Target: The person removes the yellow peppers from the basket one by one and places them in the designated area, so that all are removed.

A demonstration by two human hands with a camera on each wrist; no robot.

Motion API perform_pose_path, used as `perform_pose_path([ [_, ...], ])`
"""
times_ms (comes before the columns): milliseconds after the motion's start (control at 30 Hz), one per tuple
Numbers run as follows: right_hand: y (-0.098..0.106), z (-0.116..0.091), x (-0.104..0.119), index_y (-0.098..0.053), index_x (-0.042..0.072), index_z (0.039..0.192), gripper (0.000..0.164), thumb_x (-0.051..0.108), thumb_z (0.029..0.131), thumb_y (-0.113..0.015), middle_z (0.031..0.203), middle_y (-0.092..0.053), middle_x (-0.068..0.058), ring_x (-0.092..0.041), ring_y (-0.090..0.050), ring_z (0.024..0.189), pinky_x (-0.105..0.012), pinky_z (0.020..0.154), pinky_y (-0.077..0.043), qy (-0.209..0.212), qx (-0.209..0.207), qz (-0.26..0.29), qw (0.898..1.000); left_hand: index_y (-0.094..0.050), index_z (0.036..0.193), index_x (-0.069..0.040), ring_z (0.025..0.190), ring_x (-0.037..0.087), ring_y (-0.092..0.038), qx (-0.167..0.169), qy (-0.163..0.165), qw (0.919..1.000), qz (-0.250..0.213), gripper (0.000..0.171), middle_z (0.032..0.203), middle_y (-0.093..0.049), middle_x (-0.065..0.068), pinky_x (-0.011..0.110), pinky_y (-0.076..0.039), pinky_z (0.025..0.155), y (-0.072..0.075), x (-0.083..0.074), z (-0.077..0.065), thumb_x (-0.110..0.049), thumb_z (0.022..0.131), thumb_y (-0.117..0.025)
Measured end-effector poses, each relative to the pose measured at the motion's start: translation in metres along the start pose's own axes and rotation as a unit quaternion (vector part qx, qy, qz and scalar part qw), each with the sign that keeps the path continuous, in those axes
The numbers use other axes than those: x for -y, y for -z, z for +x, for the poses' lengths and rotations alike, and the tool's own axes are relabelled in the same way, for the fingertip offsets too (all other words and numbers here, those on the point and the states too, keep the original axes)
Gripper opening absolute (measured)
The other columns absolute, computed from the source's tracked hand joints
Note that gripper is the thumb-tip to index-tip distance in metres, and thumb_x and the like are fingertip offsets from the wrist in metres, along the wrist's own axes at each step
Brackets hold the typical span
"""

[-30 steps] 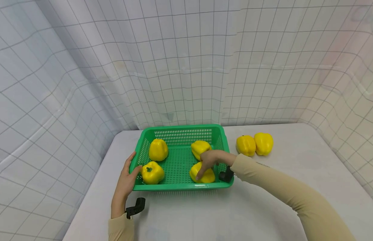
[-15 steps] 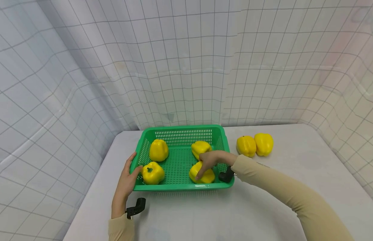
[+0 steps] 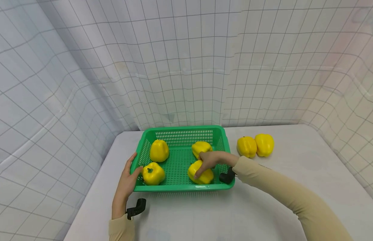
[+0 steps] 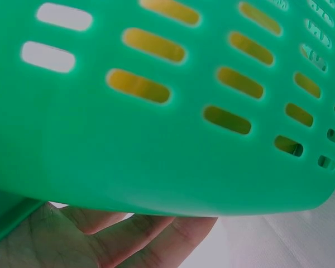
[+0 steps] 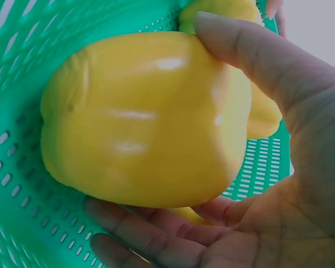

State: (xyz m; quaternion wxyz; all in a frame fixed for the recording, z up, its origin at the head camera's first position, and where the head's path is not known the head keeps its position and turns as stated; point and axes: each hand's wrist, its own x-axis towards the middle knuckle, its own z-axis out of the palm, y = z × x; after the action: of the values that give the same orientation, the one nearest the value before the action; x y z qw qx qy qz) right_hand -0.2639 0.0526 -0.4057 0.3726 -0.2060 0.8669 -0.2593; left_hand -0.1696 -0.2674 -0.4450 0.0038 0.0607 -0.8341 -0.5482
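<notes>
A green plastic basket [image 3: 180, 187] with slotted walls stands on the white table. My left hand [image 3: 127, 179] holds its left side, thumb over the rim and fingers along the outside. In the left wrist view, fingers [image 4: 178, 237] show past the edge of the basket wall [image 4: 145, 162]. Inside the basket's front right part, my right hand [image 3: 211, 159] grips a yellow bell pepper [image 3: 201, 174]. Thumb and fingers lie on opposite sides of this bell pepper [image 5: 145, 120] in the right wrist view. A second pepper [image 3: 200, 148] lies just behind the right hand, partly covered.
Two more yellow bell peppers sit in the basket's left half, one at the back [image 3: 159, 150] and one in front [image 3: 154, 173]. Outside, to the right, two peppers [image 3: 247, 146] [image 3: 264, 144] lie side by side. A white grid-patterned curtain [image 3: 186, 67] surrounds the table.
The pepper in my right hand has shifted slightly left and tilted a little. My left hand stays at the basket's rim, and the other peppers lie as before.
</notes>
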Motion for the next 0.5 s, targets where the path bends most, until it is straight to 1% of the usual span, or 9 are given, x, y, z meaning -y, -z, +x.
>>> perform_pose_path([
  [233, 0.0010, -0.0018, 0.0005, -0.042, 0.006, 0.126, 0.079, 0.047, 0.071, -0.080, 0.107, -0.050, -0.005, -0.019, -0.048, 0.097, -0.034, 0.084, -0.042, 0.019, -0.013, 0.009, 1.000, -0.012, 0.154, -0.028, 0.126, 0.039, -0.029, 0.001, 0.002, 1.0000, 0.005, 0.061, 0.155, -0.012, 0.016, 0.059, -0.025, 0.097, 0.0004, -0.0018, -0.0010, -0.026, 0.101, -0.044],
  [500, 0.0014, -0.0039, 0.0031, -0.043, 0.008, 0.120, 0.073, 0.046, 0.071, -0.080, 0.101, -0.052, -0.007, -0.021, -0.051, 0.092, -0.033, 0.078, -0.044, 0.038, -0.030, 0.018, 0.999, -0.012, 0.154, -0.028, 0.127, 0.039, -0.028, -0.001, -0.001, 1.0000, 0.006, 0.061, 0.155, -0.012, 0.016, 0.059, -0.023, 0.098, 0.0005, -0.0012, -0.0010, -0.027, 0.101, -0.044],
])
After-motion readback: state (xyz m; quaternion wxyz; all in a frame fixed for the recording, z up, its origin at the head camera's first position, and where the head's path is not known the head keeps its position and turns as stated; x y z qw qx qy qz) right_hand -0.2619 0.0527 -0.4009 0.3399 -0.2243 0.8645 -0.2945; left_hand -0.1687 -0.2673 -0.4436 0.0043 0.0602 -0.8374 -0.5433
